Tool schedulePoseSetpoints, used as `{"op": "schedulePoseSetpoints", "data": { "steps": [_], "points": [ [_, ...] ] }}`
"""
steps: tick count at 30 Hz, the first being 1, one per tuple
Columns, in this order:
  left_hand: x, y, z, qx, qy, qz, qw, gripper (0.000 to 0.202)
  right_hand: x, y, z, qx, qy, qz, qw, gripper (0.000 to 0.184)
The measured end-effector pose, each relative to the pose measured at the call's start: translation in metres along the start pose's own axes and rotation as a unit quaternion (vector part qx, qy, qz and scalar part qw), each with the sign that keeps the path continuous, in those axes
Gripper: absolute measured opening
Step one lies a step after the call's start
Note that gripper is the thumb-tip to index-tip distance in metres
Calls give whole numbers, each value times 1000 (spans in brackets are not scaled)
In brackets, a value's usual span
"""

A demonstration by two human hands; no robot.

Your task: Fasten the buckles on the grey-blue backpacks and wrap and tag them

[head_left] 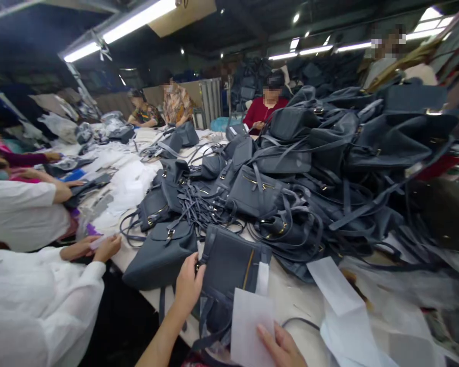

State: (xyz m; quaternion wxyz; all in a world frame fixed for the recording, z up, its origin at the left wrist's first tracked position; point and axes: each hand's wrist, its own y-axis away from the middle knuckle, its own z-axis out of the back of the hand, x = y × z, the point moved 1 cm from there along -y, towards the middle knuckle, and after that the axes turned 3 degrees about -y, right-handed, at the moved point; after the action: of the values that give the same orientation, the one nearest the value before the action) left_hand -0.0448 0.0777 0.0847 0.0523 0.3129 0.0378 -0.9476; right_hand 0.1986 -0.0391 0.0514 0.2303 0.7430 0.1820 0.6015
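Along the white worktable (294, 300), a heap of slate-grey leather backpacks (329, 153) rises at right; co-workers' white sleeves (42, 300) line its left side. At its near edge lies one backpack (229, 267) with a gold zip, its top edge gripped by the closed fingers of the left hand (189, 288). The partly open right hand (280, 347) touches the edge of a white paper sheet (250, 329) lying over the backpack's lower part.
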Motion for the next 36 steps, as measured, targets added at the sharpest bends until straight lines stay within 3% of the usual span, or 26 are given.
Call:
{"op": "schedulePoseSetpoints", "data": {
  "steps": [5,9,15,18,22,24,28,31,33,36],
  "points": [
    [-7,-22,-10,37,-17,27,999,27,-4,-34,-39,9,-3,7,1000,49],
    [-11,-25,-6,61,3,60,996,22,-8,-49,-51,-6,-2,8,1000,49],
    [-6,-33,9,156,156,100,970,12,-2,-63,-69,33,-87,8,996,56],
    [-6,-30,13,197,235,120,944,22,14,-75,-89,73,-154,-11,985,53],
    [-7,-19,16,199,274,135,931,36,34,-93,-121,137,-259,-34,955,51],
    [-9,-16,19,187,261,123,939,34,39,-98,-134,145,-279,-40,948,53],
    [-14,-18,34,132,110,22,985,26,40,-105,-147,137,-262,-32,955,53],
    [-16,-29,47,106,85,-27,990,23,41,-107,-149,112,-258,-20,959,53],
    [-14,-41,52,112,143,1,983,21,43,-107,-148,101,-258,-18,961,53],
    [-5,-61,50,184,227,102,951,24,50,-103,-143,99,-263,-17,959,52]
  ]
}}
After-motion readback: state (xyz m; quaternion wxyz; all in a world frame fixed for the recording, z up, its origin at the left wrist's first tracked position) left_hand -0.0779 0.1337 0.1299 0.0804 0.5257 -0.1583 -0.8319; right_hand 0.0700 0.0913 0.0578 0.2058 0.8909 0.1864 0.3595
